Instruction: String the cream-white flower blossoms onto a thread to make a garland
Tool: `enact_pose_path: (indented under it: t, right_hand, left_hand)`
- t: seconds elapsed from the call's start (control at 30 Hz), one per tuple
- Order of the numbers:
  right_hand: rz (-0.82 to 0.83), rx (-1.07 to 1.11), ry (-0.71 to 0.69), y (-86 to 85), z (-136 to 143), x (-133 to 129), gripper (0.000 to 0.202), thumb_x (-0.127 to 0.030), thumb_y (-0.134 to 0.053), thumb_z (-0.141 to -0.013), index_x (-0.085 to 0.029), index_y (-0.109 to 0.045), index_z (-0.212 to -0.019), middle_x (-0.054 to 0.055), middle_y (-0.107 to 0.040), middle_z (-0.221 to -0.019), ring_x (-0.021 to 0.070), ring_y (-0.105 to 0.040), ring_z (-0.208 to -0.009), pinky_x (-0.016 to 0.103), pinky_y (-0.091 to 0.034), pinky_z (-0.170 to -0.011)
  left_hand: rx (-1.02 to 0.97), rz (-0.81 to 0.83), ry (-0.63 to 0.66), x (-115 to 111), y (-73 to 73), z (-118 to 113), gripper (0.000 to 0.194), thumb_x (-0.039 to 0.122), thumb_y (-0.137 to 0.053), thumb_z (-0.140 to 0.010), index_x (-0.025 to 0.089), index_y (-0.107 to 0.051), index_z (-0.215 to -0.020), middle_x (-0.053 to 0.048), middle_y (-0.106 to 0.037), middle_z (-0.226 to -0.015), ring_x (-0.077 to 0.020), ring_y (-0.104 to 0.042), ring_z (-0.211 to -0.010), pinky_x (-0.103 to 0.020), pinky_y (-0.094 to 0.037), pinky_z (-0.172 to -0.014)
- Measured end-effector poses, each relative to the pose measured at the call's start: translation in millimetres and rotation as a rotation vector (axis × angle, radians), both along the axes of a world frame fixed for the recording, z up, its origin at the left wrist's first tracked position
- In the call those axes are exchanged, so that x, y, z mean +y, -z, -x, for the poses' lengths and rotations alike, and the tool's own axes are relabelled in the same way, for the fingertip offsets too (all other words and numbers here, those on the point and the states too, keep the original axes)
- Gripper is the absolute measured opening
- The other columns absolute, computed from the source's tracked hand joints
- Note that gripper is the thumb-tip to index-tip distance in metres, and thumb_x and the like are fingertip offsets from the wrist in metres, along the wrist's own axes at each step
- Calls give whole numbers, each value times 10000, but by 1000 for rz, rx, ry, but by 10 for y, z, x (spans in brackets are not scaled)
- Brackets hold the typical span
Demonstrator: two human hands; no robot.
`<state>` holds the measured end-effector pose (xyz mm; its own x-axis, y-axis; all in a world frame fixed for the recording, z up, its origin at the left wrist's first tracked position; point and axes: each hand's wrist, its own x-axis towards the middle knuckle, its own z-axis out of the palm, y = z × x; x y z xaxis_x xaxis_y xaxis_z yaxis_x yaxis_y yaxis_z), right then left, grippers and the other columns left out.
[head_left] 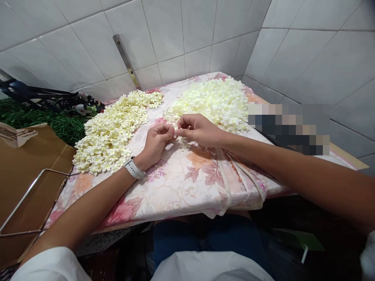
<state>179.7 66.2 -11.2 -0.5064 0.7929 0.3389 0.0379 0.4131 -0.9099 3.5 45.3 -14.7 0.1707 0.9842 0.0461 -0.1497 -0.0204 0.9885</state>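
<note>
My left hand (158,142), with a white watch (134,168) on the wrist, pinches at a small artificial flower (175,127). Fingertip to fingertip with it, my right hand (199,128) is also closed on this pale flower, which the fingers mostly cover. A few more cream blossoms (183,143) show just under the right fingers; whether they join the held one I cannot tell. Behind my right hand spreads a heap of whitish flowers (211,101). To the left of my hands lies a long pile of yellowish-cream flowers (108,134).
A floral cloth (175,191) covers the table, with pale straps (224,179) over its front edge. Left stand a cardboard box (32,175), a metal wire frame (22,203) and green artificial foliage (64,125). Tiled walls (199,23) close off the back and right. A blurred patch hides something right.
</note>
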Motion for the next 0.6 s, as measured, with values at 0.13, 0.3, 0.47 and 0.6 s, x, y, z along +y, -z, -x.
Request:
enact_pose_path:
  t: [0.13,0.3,0.47,0.6]
  right_hand:
    - [84,36,22,-27,10,-29,197,-267,-733,-772,-164,-565,-768,-29,-526,-670,93,-439,-597,245,-347,-558]
    - [150,79,-9,10,25,-14,285,-342,-765,-765,-166,-547,-712,-39,-494,-636,84,-409,-577,241,-325,-546]
    - [123,-8,-15,31,-1,-4,333,-406,-674,-870,-168,-537,-682,-44,-430,-590,84,-344,-556,242,-275,-536]
    - [70,-18,59,5,3,-24,244,-287,-617,-902,-154,-568,-704,-49,-423,-583,80,-350,-539,245,-283,-541]
  left_hand:
    - [-17,6,2,-21,-1,-12,415,417,-925,-570,167,-595,-595,32,-532,-595,-85,-506,-535,-209,-435,-477]
    - [70,-47,2,-7,31,-4,435,536,-858,-666,166,-628,-661,16,-564,-614,-88,-518,-544,-217,-440,-505]
    - [179,-142,42,2,54,2,455,575,-747,-790,177,-581,-645,15,-544,-585,-77,-462,-504,-209,-359,-459]
    - [133,-160,23,13,71,-3,495,600,-734,-788,183,-527,-620,24,-499,-587,-85,-471,-532,-211,-414,-501]
